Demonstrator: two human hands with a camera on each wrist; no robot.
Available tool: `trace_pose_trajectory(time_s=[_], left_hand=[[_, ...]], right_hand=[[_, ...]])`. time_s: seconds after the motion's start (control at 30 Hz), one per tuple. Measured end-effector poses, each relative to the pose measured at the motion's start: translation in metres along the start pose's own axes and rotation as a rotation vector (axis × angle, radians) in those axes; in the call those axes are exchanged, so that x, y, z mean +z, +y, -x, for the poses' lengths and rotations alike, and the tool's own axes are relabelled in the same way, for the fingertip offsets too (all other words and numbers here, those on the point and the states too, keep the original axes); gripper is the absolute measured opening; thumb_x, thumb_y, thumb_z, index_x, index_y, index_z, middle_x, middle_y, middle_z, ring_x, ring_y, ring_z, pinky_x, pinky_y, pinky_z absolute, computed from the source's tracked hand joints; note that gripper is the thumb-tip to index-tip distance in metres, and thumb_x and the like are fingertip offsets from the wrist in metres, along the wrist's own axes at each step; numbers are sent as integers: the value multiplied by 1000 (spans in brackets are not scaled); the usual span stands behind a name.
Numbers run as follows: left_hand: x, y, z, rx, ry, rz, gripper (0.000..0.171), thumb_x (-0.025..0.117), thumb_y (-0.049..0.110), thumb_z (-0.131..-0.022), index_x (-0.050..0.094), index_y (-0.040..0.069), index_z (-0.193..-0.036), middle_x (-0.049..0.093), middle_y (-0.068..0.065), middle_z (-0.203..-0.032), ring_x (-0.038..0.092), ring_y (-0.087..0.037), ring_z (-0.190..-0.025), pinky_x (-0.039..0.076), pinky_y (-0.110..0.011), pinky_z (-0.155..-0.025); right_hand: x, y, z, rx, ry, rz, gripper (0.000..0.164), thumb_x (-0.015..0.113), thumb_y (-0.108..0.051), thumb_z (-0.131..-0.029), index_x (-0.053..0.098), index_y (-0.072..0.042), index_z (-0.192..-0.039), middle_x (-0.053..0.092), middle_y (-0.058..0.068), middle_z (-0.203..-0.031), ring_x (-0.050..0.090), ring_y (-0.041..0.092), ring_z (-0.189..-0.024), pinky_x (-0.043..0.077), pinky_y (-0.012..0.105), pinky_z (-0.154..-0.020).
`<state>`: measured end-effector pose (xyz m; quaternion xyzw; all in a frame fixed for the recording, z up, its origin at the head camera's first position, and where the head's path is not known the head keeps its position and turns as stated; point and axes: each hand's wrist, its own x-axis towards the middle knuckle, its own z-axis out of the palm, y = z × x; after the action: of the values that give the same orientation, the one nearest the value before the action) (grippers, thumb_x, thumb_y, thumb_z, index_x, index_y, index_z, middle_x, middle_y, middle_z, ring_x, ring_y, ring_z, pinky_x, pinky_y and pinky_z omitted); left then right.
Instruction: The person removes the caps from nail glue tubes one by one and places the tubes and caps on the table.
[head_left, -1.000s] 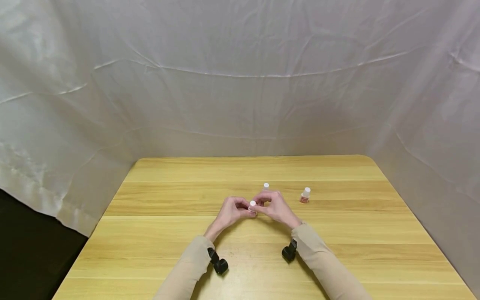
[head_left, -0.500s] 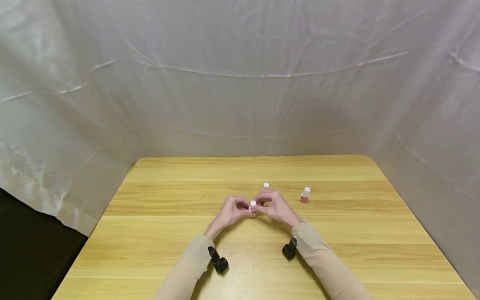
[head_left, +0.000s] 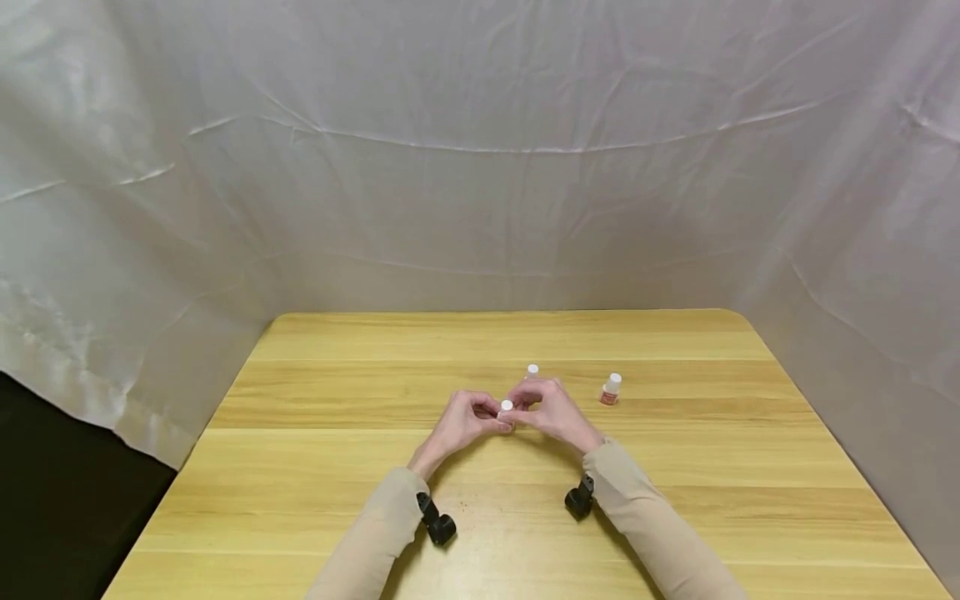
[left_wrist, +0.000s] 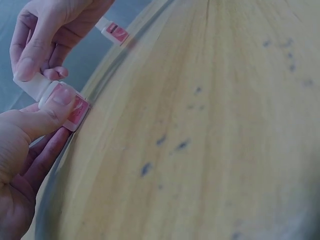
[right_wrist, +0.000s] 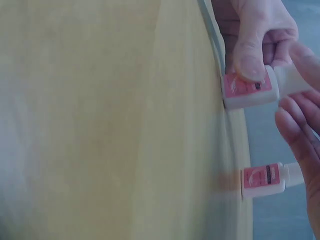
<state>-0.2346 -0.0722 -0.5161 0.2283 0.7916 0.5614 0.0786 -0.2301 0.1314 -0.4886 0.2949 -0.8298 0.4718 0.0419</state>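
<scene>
Near the middle of the table, my left hand (head_left: 463,421) grips a small white bottle with a pink label (right_wrist: 250,96), thumb across the label in both wrist views. My right hand (head_left: 553,414) pinches the bottle's white cap (head_left: 507,406) between thumb and fingers. The bottle stands upright, its base at the tabletop. Just behind the right hand is a second bottle, only its white cap (head_left: 532,370) plainly showing in the head view. A third white bottle with a pink label (head_left: 611,391) stands upright to the right of the hands.
The wooden table (head_left: 675,517) carries a few tiny specks (head_left: 463,505) in front of the hands. Pale curtains (head_left: 495,208) hang behind the table and along both sides. Each sleeved wrist wears a black camera (head_left: 438,525).
</scene>
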Motion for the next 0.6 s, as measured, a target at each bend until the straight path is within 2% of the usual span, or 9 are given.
trace_pose_trajectory(time_s=[0.2,0.5,0.6], left_hand=[[0,0,1,8,1,14,16,85,7,-79,78,6,-93,78,-12,-91,74,-11,-79,62,-22,-76],[-1,-1,1,15,-4,-3,16,85,10,-79,78,6,-93,78,-11,-92,74,-12,-80,61,-21,-76],[-1,0,1,13,2,-4,17,85,10,-80,78,6,-94,78,-12,-92,74,-13,-81,61,-21,-76]], right_hand=[[2,-2,-1,-4,23,5,13,85,-12,-80,76,-6,-88,73,5,-81,63,2,-72,59,21,-70],[1,-2,0,-24,-34,45,11,80,-9,-85,77,-5,-96,75,5,-87,64,3,-78,60,25,-77],[0,-3,0,-11,-28,42,13,80,-11,-85,76,-6,-96,74,4,-87,65,5,-78,61,26,-77]])
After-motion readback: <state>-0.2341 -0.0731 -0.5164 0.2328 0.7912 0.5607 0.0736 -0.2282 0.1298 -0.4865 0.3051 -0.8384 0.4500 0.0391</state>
